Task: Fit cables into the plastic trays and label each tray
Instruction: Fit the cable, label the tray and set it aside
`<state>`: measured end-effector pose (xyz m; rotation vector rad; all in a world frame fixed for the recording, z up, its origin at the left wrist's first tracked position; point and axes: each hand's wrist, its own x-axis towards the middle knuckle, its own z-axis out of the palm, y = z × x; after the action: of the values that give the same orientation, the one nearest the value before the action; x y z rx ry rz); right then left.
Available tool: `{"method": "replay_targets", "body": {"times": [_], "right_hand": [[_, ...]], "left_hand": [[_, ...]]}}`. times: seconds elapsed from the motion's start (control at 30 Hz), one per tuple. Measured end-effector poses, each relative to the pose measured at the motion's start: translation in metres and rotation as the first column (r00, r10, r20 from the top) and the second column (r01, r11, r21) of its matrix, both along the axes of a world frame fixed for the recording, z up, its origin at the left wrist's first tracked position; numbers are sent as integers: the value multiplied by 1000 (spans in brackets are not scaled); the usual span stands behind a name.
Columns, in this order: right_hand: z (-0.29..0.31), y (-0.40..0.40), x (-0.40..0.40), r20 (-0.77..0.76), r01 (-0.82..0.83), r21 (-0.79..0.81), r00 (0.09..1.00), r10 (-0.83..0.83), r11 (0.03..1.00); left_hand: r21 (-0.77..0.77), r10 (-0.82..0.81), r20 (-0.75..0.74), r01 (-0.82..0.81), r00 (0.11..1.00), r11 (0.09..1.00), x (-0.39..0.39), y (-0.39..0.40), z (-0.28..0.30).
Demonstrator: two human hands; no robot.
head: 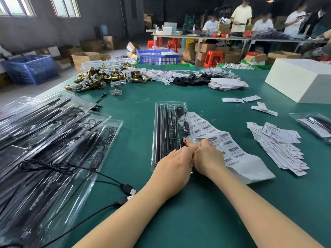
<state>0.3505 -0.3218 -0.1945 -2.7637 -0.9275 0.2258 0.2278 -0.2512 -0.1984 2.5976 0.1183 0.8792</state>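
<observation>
A clear plastic tray (162,122) lies lengthwise in the middle of the green table, with black rods and a thin black cable (184,122) in its channels. My left hand (174,162) and my right hand (207,155) meet over the tray's near right corner, fingers pinched on a small loop of the black cable (184,141). A sheet of barcode labels (220,140) lies beside the tray, partly under my right hand. Whether my right hand grips the cable or the label sheet is hidden by the fingers.
Stacked filled trays (50,140) cover the left, with loose USB cables (128,189) trailing from them. Peeled label backings (279,145) pile up on the right, another tray (315,125) at the right edge. A white box (300,81), brass hardware (100,77) and people stand farther back.
</observation>
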Motion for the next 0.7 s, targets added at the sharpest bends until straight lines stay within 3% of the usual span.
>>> {"method": "replay_targets", "body": {"times": [0.2,0.33,0.7], "right_hand": [[-17,-2,7,-8,66,275,998,-67,959],[-14,-5,8,30,-4,221,1000,-3,975],[-11,-5,12,39,-75,108,997,71,991]], "left_hand": [[-23,25,-34,-26,999,999,-1,1,9],[-23,109,-37,-110,993,994,-2,5,8],[-56,83,-118,-90,990,994,-5,6,9]]}}
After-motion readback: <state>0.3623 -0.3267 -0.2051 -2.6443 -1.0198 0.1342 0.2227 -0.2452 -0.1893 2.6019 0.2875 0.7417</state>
